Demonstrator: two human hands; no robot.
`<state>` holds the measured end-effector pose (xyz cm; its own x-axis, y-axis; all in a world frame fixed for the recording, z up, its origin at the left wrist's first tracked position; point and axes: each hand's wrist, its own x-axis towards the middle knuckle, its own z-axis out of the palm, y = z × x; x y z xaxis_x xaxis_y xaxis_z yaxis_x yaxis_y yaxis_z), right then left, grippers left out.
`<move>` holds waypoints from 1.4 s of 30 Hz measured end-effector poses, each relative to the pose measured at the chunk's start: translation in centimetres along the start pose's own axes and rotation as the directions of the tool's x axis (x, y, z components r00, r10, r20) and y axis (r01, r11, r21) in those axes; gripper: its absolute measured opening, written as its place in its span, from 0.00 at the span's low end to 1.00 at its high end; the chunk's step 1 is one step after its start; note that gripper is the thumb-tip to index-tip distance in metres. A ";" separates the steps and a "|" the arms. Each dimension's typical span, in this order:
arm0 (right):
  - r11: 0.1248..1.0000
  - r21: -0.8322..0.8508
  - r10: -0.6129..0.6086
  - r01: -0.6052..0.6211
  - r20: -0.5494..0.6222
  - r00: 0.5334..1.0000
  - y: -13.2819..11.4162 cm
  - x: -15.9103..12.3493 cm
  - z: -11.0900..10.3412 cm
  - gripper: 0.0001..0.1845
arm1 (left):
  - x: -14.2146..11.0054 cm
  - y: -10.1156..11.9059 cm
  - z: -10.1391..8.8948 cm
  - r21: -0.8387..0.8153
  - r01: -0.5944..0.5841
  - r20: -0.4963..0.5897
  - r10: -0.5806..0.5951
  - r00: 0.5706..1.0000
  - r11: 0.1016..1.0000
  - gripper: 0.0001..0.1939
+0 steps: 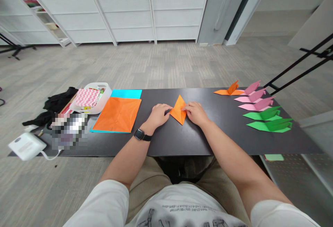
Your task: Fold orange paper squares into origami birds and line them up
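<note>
From the head camera, looking down, a person sits at a black table [182,140]. Both hands press on a small folded orange paper [179,111] in the middle of the table. It looks like a kite with a point at the top.

The left hand [158,114] lies flat, fingers spread a little, touching the left edge of the folded paper. A dark watch [139,134] sits on that wrist. The right hand [195,112] has its fingers curled, and the fingertips pinch and press the right side of the paper.

To the left lies a big orange sheet [118,114], unfolded, with crease lines in it. It rests on a blue sheet [126,93] that peeks out at the top. Beside that is a white tub [104,98] with pink zigzag paper [87,97] inside. Near the left corner sits a small white box [26,146] with a cord.

On the far right, well apart from the hands, finished paper birds lie in a row: one orange bird [230,89], three pink birds [253,98], and two green birds [267,119].
</note>
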<state>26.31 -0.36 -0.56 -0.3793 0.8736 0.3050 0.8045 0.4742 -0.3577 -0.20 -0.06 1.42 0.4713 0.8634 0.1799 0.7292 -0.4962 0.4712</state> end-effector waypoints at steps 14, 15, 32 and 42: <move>0.999 0.029 -0.029 0.028 0.015 0.999 -0.4 -0.4 -0.6 0.06 | 0.4 0.5 -0.1 -0.209 -0.091 -0.057 0.080 0.995 0.974 0.25; 0.999 0.037 -0.036 0.036 0.016 0.999 -0.4 -0.4 -0.7 0.06 | 0.5 0.5 -0.1 -0.194 -0.106 -0.059 0.096 0.994 0.975 0.23; 0.974 0.131 -0.193 0.183 0.072 0.978 -0.8 -0.8 -1.0 0.10 | 0.6 -0.1 0.6 -0.072 -0.122 -0.068 0.117 0.991 0.990 0.07; 0.986 0.130 -0.109 0.101 0.057 0.992 -1.8 -0.7 -1.4 0.07 | 0.9 0.7 1.8 0.002 -0.015 -0.102 0.015 0.995 1.000 0.08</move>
<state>25.81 -2.00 1.11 -0.4904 0.8214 0.2911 0.6958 0.5702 -0.4368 1.60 0.20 0.33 0.4292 0.8608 0.2737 0.7235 -0.5090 0.4664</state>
